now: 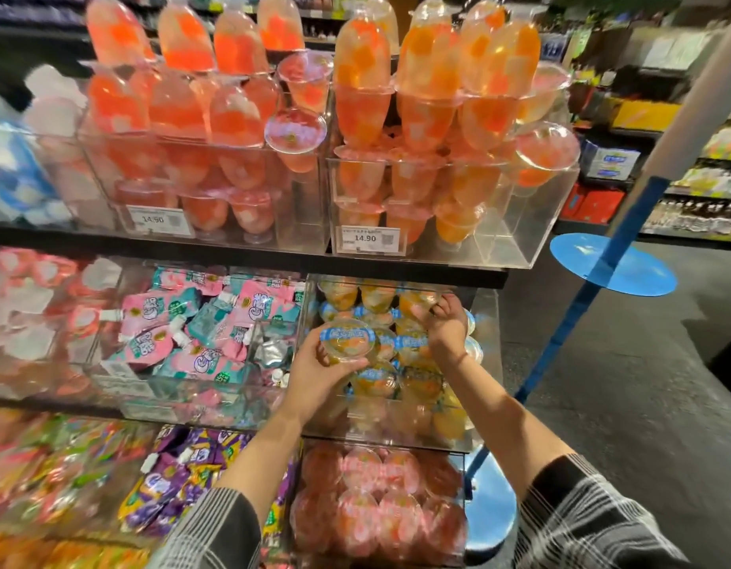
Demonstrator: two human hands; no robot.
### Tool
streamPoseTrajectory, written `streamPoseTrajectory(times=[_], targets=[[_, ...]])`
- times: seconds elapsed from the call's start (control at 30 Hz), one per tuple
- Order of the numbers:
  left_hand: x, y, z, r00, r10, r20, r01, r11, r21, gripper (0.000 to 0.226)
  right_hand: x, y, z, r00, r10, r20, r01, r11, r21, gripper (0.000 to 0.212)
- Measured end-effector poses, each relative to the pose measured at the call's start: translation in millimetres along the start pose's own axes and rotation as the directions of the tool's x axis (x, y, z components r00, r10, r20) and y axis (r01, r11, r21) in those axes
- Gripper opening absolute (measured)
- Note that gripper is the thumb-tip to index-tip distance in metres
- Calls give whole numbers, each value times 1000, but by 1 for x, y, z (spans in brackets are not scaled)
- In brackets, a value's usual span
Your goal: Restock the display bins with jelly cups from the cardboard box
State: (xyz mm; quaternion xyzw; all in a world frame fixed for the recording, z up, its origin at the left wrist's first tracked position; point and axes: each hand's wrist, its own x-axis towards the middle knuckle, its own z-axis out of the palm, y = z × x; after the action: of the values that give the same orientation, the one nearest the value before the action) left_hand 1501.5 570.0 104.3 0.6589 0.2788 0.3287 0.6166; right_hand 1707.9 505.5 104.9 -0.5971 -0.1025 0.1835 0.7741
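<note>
My left hand [314, 369] grips a jelly cup [347, 340] with a blue-and-white lid and orange fruit, held just over the front of the clear middle-shelf bin [489, 322]. That bin holds several similar orange jelly cups [376, 379]. My right hand [441, 322] reaches into the back of the same bin, its fingers curled round another orange jelly cup [417, 301] under the shelf above. The cardboard box is not in view.
Tall red and orange jelly cups fill the top-shelf bins [515, 240]. Pink and teal pouches [191, 334] lie in the bin to the left. Pink jelly cups [376, 503] fill the bin below. A blue stand [614, 264] and a white pole are on the right.
</note>
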Motion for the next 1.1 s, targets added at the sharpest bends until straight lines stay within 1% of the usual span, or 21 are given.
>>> streamPoseTrajectory(times=[0.03, 0.1, 0.17, 0.3, 0.33, 0.4, 0.43, 0.47, 0.53, 0.6, 0.63, 0.67, 0.7, 0.73, 0.77, 0.8, 0.83, 0.9, 1.0, 1.03, 1.1], targets=[[0, 0, 0, 1000, 0, 2, 0, 1000, 1, 57, 2, 0, -2, 999, -19, 28, 21, 998, -66, 25], [0, 0, 0, 1000, -4, 7, 4, 1000, 5, 57, 8, 2, -4, 997, -60, 55, 69, 983, -169, 41], [0, -1, -1, 1000, -11, 21, 10, 1000, 5, 59, 8, -4, -5, 997, 6, 82, 7, 988, -155, 54], [0, -2, -4, 998, -31, 50, 29, 999, 24, 64, 6, -10, -8, 997, 22, 71, -5, 973, -232, 63], [0, -1, -5, 998, -32, 59, 30, 999, 40, 66, 5, -11, -9, 998, 39, 58, -21, 958, -288, 63], [0, -1, -6, 996, -37, 78, 32, 997, 75, 70, 0, -12, -11, 997, 83, -2, -71, 840, -538, 44], [0, -2, -6, 996, -40, 85, 32, 995, 92, 71, -5, -11, -12, 997, 59, -44, -74, 762, -643, 33], [1, -2, -6, 995, -43, 92, 33, 994, 108, 72, -13, -10, -12, 997, 23, -72, -65, 747, -662, 28], [2, -3, -7, 994, -39, 103, 24, 990, 139, 73, -35, -3, -12, 999, -39, -27, 14, 787, -617, 26], [4, -3, -7, 993, -37, 115, 19, 987, 160, 72, -66, 1, -7, 991, -39, 130, 114, 760, -640, 35], [6, -4, -8, 993, -35, 117, 15, 986, 168, 71, -79, 4, 0, 969, 0, 245, 163, 748, -644, 27], [6, -5, -9, 992, -34, 121, 14, 986, 169, 70, -99, -1, 9, 930, 2, 368, 235, 766, -599, 11], [6, -5, -10, 991, -32, 127, 11, 987, 163, 69, -104, 4, 14, 933, -91, 348, 273, 809, -520, 25], [6, -5, -11, 990, -30, 139, 7, 987, 161, 67, -110, 9, 20, 891, -222, 397, 417, 745, -520, 42], [6, -5, -12, 987, -31, 160, 5, 987, 161, 66, -114, 14, 25, 911, -190, 367, 384, 714, -585, 56], [5, -5, -13, 981, -38, 189, 7, 987, 163, 65, -117, 17, 32, 943, -105, 317, 271, 796, -541, 67], [5, -5, -13, 973, -50, 227, 9, 984, 180, 66, -120, 18, 40, 967, -77, 243, 204, 805, -557, 75], [3, -3, -14, 948, -59, 313, -14, 974, 226, 70, -119, 18, 47, 986, -97, 138, 157, 830, -535, 70], [2, -2, -13, 926, -78, 369, -16, 970, 244, 79, -117, 12, 43, 977, -153, 148, 209, 823, -528, 52], [3, -4, -12, 927, -99, 362, 10, 971, 239, 79, -116, 7, 39, 978, -149, 146, 205, 818, -537, 51], [5, -5, -10, 907, -109, 407, 29, 980, 197, 79, -117, -2, 23, 991, -107, 79, 131, 882, -452, 56]])
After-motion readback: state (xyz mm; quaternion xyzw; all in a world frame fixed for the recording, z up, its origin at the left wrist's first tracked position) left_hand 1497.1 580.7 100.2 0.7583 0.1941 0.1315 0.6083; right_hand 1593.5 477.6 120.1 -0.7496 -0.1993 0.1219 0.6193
